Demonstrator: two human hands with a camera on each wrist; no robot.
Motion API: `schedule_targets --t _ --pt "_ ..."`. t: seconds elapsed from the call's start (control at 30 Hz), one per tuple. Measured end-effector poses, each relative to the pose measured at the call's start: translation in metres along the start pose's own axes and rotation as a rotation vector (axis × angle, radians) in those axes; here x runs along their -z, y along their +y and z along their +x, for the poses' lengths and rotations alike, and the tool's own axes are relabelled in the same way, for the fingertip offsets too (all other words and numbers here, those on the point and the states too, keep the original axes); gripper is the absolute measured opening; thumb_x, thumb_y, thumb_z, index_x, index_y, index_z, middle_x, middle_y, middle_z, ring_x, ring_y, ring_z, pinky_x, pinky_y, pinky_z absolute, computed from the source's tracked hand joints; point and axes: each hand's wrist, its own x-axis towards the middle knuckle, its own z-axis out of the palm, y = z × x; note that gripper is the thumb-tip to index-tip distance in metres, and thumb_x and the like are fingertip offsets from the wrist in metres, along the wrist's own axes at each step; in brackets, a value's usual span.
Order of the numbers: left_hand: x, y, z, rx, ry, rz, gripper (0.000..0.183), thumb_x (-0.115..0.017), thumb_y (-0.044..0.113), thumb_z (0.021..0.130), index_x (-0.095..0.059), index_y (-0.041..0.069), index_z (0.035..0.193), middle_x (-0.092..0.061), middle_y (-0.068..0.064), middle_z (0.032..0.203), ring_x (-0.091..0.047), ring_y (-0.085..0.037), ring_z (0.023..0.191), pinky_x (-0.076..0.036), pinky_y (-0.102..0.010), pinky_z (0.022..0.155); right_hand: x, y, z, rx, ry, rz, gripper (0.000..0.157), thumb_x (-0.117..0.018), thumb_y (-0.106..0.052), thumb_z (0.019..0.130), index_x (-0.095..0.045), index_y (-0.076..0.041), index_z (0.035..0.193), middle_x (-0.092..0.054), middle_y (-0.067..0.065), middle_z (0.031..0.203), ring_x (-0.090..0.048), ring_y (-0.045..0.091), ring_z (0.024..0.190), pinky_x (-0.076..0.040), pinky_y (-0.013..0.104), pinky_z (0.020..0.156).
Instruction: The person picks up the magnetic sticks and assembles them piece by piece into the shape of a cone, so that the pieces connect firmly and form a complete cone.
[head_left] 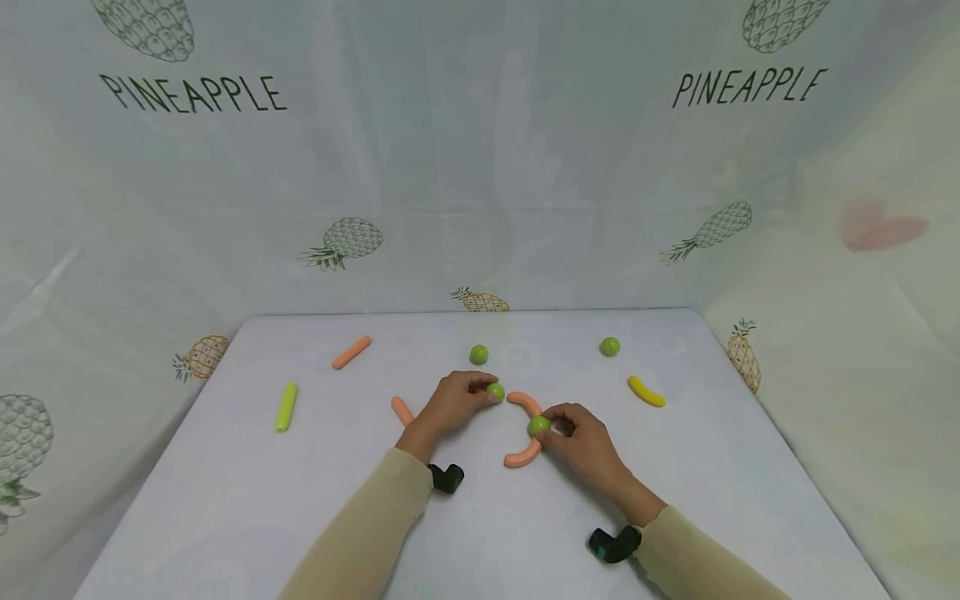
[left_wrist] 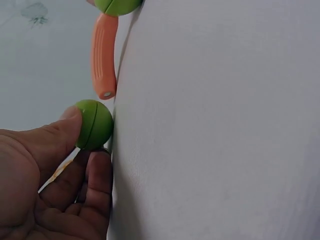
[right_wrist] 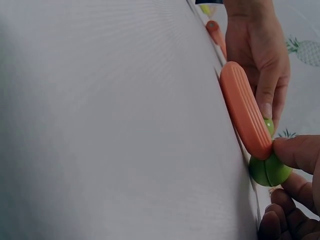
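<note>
My left hand (head_left: 454, 402) pinches a green ball (left_wrist: 95, 125) between thumb and fingers, close to the tabletop. A small gap parts this ball from the tip of an orange curved rod (left_wrist: 103, 55), which shows a metal dot in its end. Over to the right, my right hand (head_left: 588, 448) holds a second green ball (head_left: 538, 427) between thumb and fingertips. The upper curved rod meets this ball from behind. A lower orange curved rod (head_left: 522, 455) touches its near side, so rods and ball form an arc bulging right.
Loose on the white table (head_left: 225, 500) lie two more green balls (head_left: 478, 355), a yellow curved rod (head_left: 647, 392), a yellow-green straight rod (head_left: 287, 407) and an orange straight rod (head_left: 351, 352). Another orange rod (head_left: 402, 409) lies partly behind my left wrist. A pineapple-print curtain (head_left: 480, 167) hangs behind.
</note>
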Motion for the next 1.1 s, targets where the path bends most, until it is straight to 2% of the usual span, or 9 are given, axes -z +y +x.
schedule_targets --t 0.23,0.5,0.77,1.0,1.1 --pt "-0.007 0.004 0.000 -0.004 0.012 0.029 0.035 -0.075 0.024 0.100 -0.074 0.013 0.133 -0.075 -0.001 0.111 -0.065 -0.016 0.103 -0.054 -0.039 0.096 0.000 0.001 0.001 0.004 -0.001 0.002 0.028 -0.083 -0.022 0.092 -0.074 -0.012 0.117 -0.067 0.004 0.108 -0.056 0.016 0.095 -0.049 0.027 0.083" --pt "-0.010 0.001 0.001 0.007 0.011 0.001 0.039 -0.082 0.019 0.093 -0.073 0.014 0.131 -0.071 -0.001 0.109 -0.062 -0.014 0.099 -0.054 -0.035 0.090 -0.001 -0.001 0.001 0.001 0.002 -0.011 0.029 -0.084 -0.023 0.092 -0.074 -0.011 0.116 -0.066 0.004 0.107 -0.056 0.017 0.094 -0.049 0.027 0.082" --pt "-0.011 -0.002 0.002 0.003 0.018 0.030 0.035 -0.081 0.019 0.095 -0.074 0.015 0.129 -0.071 0.001 0.108 -0.062 -0.013 0.099 -0.055 -0.036 0.091 -0.006 -0.009 0.007 -0.036 0.043 0.006 0.023 -0.074 -0.029 0.100 -0.074 -0.010 0.113 -0.069 0.004 0.105 -0.057 0.016 0.092 -0.048 0.031 0.080" --pt "-0.009 0.001 0.000 0.001 0.007 0.025 0.035 -0.081 0.019 0.094 -0.074 0.015 0.128 -0.073 0.000 0.108 -0.064 -0.013 0.099 -0.055 -0.036 0.092 -0.014 -0.014 0.012 -0.058 0.052 0.018 0.043 -0.076 -0.032 0.099 -0.071 -0.006 0.132 -0.073 0.006 0.109 -0.065 0.017 0.096 -0.053 0.032 0.080" --pt "-0.009 0.001 0.000 -0.006 0.004 0.030 0.035 -0.081 0.019 0.094 -0.074 0.016 0.128 -0.073 0.001 0.107 -0.064 -0.013 0.098 -0.055 -0.036 0.091 -0.013 -0.016 0.011 -0.057 0.046 0.003 0.042 -0.074 -0.033 0.100 -0.072 -0.006 0.133 -0.075 0.005 0.110 -0.067 0.019 0.099 -0.055 0.035 0.082"
